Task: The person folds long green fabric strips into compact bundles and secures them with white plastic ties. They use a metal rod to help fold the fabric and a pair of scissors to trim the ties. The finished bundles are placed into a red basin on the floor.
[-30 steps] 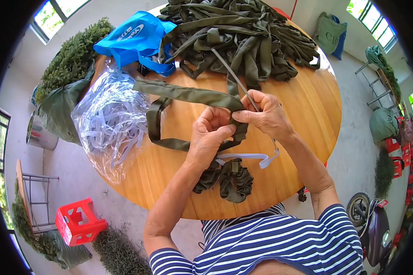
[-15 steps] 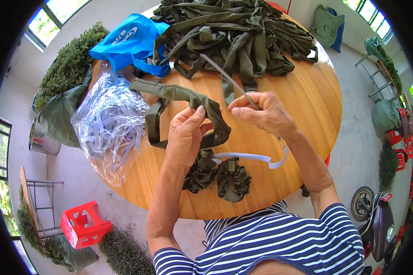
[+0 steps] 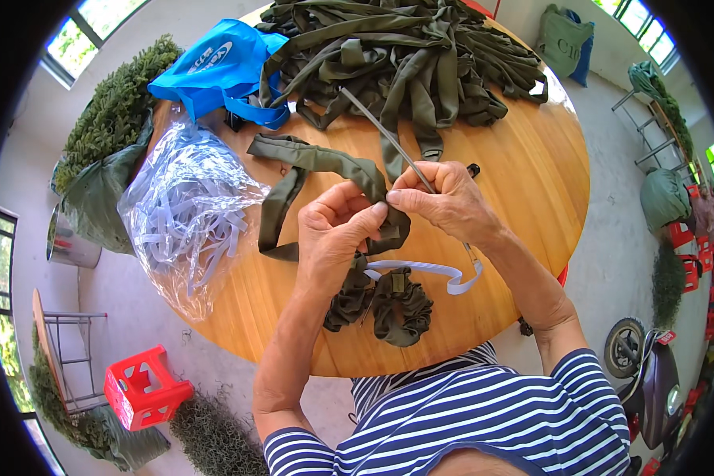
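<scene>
head view: left hand (image 3: 337, 238) is pinched shut on the olive fabric tube (image 3: 317, 163), above the round wooden table (image 3: 523, 198). right hand (image 3: 444, 198), touching the left, grips a thin metal rod (image 3: 385, 139) entering that tube, near the white elastic strip (image 3: 424, 270).

This is looking like a small home workshop for sewing piecework, set up in a bare concrete-floored room. A round wooden table (image 3: 523, 198) is serving as the bench, and beyond the hands a big heap of olive fabric straps (image 3: 404, 55) is lying on it. To the left of the hands a clear plastic bag of white elastic bands (image 3: 182, 214) is spilling open, with a blue carrier bag (image 3: 214, 67) behind it. A red plastic stool (image 3: 143, 389) is standing on the floor, and a parked scooter (image 3: 650, 373) is showing at the right.
</scene>
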`<state>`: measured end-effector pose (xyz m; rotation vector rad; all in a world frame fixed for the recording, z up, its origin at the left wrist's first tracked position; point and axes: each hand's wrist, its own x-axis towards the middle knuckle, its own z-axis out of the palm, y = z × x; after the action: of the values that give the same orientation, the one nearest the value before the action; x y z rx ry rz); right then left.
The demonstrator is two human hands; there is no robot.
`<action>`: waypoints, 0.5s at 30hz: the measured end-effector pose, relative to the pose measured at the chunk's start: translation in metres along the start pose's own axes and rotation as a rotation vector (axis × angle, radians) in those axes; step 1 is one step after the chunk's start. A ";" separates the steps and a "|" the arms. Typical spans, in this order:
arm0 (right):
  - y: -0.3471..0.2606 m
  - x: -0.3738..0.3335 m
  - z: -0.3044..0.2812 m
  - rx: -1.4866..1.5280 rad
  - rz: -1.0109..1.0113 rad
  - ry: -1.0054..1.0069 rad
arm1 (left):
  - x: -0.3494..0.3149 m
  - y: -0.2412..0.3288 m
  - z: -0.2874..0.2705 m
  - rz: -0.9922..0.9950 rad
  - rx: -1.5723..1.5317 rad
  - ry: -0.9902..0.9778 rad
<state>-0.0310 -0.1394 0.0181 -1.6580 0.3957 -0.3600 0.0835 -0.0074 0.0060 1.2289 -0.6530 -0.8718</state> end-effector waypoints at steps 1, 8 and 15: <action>-0.004 -0.001 0.001 0.053 0.070 -0.010 | -0.001 -0.001 0.001 0.007 0.000 0.010; -0.005 -0.003 -0.006 0.464 0.249 -0.129 | 0.001 0.010 -0.008 -0.095 -0.166 -0.125; -0.015 -0.007 -0.009 0.048 -0.013 -0.081 | 0.005 0.006 -0.018 -0.015 -0.181 -0.009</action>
<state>-0.0403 -0.1428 0.0341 -1.6232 0.3138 -0.3086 0.1019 -0.0014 0.0077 1.0687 -0.5596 -0.9286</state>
